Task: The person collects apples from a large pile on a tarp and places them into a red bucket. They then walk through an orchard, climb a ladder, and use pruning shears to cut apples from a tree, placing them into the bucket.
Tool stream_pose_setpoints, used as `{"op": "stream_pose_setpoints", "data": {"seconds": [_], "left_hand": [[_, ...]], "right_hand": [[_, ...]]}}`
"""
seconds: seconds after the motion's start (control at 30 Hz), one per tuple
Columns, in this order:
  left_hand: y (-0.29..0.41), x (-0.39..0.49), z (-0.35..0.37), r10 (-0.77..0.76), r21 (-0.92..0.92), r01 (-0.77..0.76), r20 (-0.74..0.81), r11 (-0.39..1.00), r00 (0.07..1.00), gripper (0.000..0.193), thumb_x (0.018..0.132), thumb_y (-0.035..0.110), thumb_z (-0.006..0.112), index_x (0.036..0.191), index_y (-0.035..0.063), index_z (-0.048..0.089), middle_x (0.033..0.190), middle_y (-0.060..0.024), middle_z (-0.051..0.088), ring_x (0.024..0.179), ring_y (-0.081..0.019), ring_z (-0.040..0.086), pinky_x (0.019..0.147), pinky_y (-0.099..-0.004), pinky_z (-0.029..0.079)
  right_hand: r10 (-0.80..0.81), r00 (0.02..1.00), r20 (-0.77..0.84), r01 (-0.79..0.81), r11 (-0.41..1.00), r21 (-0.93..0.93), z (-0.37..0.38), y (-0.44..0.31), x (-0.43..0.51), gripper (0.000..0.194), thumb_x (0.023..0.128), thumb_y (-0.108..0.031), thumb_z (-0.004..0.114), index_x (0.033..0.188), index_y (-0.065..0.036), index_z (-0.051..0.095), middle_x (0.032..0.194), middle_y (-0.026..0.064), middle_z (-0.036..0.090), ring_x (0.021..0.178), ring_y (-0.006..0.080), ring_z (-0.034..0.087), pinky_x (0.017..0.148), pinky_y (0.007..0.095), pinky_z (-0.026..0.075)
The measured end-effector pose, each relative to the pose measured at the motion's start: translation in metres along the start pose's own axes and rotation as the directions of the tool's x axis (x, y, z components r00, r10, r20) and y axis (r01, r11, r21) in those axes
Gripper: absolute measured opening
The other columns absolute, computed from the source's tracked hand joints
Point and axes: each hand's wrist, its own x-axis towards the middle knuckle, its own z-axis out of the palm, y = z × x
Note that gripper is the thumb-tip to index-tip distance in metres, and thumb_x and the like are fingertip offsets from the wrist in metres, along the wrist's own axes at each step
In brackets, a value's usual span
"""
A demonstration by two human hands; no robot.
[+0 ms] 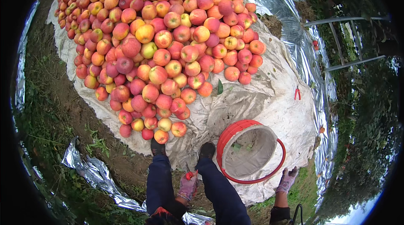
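My left hand, in a patterned pinkish glove, is between my legs and is closed around small red-handled snips that point away from me. To the far right, my gloved right hand holds nothing, its fingers somewhat apart, beside the rim of a red basket. The basket has a grey fabric lining, a red handle and a few leaves inside; it leans with its mouth towards me. A large heap of red and yellow apples lies on a pale, dirty cloth sheet beyond my feet.
Another pair of red-handled snips lies on the sheet at the right. Silver reflective film runs along the right side, near a metal ladder-like frame. Crumpled film lies on the soil at the left. My shoes touch the sheet's near edge.
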Motion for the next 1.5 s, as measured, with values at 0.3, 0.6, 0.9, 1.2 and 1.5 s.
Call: {"op": "stream_pose_setpoints", "data": {"seconds": [0.3, 0.6, 0.9, 1.2, 1.5], "left_hand": [[0.130, -0.197, -0.058, -0.188, 0.200, 0.159, 0.136, 0.967, 0.973, 0.007, 0.088, 0.012, 0.056, 0.094, 0.0079, 0.055, 0.065, 0.0011, 0.050, 0.054, -0.0128, 0.049, 0.047, -0.0293, 0.041], [0.290, -0.224, 0.046, 0.292, 0.688, -0.641, 0.571, 0.341, 0.767, 0.043, 0.080, 0.039, 0.058, 0.098, 0.0006, 0.060, 0.080, -0.0167, 0.066, 0.073, -0.0347, 0.064, 0.069, -0.0428, 0.048], [0.267, -0.318, 0.204, 0.064, 0.428, -0.903, 0.900, 0.042, 0.430, 0.030, 0.082, 0.027, 0.063, 0.100, 0.0027, 0.062, 0.081, -0.0114, 0.067, 0.074, -0.0204, 0.066, 0.066, -0.0357, 0.050], [0.211, -0.433, 0.339, -0.172, 0.294, -0.955, 0.943, 0.035, 0.284, 0.031, 0.082, 0.027, 0.064, 0.101, 0.0026, 0.061, 0.081, -0.0112, 0.067, 0.074, -0.0201, 0.065, 0.066, -0.0353, 0.051], [0.132, -0.497, 0.539, -0.384, 0.250, -0.968, 0.891, -0.025, 0.240, 0.032, 0.082, 0.028, 0.064, 0.101, 0.0026, 0.060, 0.082, -0.0109, 0.067, 0.074, -0.0199, 0.065, 0.067, -0.0350, 0.051]], "right_hand": [[0.499, 0.695, 0.517, -0.708, 0.349, 0.614, 0.082, 0.067, -0.054, 0.016, 0.089, -0.033, 0.056, 0.087, -0.019, 0.048, 0.059, 0.0018, 0.046, 0.048, 0.0203, 0.045, 0.048, 0.0403, 0.044], [-0.359, 0.517, 0.777, -0.745, 0.257, 0.615, -0.067, -0.226, -0.195, 0.029, 0.097, -0.042, 0.049, 0.086, -0.015, 0.052, 0.056, -0.0039, 0.046, 0.047, 0.0156, 0.044, 0.053, 0.0392, 0.044], [-0.766, 0.059, 0.640, -0.879, 0.264, 0.397, -0.199, -0.408, -0.325, 0.033, 0.096, -0.034, 0.053, 0.121, -0.012, 0.054, 0.076, -0.0006, 0.048, 0.068, 0.0145, 0.048, 0.073, 0.0351, 0.041], [-0.879, -0.022, 0.476, -0.735, 0.337, 0.588, -0.358, -0.403, -0.244, 0.035, 0.094, -0.031, 0.057, 0.124, -0.014, 0.051, 0.084, 0.0009, 0.055, 0.066, 0.0119, 0.051, 0.055, 0.0251, 0.040], [0.042, 0.848, 0.529, -0.522, 0.242, 0.818, -0.392, -0.014, 0.028, 0.013, 0.090, -0.026, 0.058, 0.090, -0.014, 0.056, 0.072, -0.0004, 0.054, 0.051, 0.0113, 0.048, 0.043, 0.0250, 0.035]]}}
